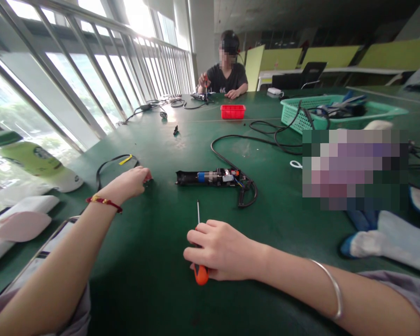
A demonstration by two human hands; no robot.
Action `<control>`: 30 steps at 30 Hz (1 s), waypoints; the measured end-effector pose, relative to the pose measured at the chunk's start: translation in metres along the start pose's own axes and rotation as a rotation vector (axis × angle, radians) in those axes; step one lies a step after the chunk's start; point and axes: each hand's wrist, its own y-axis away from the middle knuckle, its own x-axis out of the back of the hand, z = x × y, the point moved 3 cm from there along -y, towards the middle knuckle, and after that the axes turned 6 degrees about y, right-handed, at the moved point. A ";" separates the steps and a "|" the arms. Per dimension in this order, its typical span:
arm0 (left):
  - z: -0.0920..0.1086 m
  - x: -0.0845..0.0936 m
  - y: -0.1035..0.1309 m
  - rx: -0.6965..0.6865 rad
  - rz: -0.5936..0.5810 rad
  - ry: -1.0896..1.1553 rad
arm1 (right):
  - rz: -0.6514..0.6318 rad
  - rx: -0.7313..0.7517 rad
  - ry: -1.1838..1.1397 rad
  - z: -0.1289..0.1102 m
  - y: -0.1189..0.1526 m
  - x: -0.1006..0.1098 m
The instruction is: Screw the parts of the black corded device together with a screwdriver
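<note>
My right hand is wrapped around the orange-and-black handle of a screwdriver. Its thin metal shaft points away from me, the tip a little short of an opened black corded device. That device lies on its side with a blue part, wires and a cord showing inside. To its left, my left hand reaches low over the table with its fingers pinched together. A small dark bit shows at the fingertips, too small to name. Behind that hand lies a black strap with a yellow tag.
A red bin and a small black part are farther back on the green table. A turquoise basket holds tools and cables at right. Across sits a person holding an orange-handled tool. A bottle stands left.
</note>
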 end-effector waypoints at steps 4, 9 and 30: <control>0.005 -0.003 0.007 0.003 -0.012 -0.039 | 0.001 0.001 0.002 0.000 0.000 0.001; 0.031 0.002 0.024 0.092 0.054 -0.161 | -0.010 0.003 0.000 0.000 0.000 0.000; 0.159 -0.015 0.057 -0.600 0.229 0.058 | 0.049 0.215 -0.042 -0.029 0.002 0.001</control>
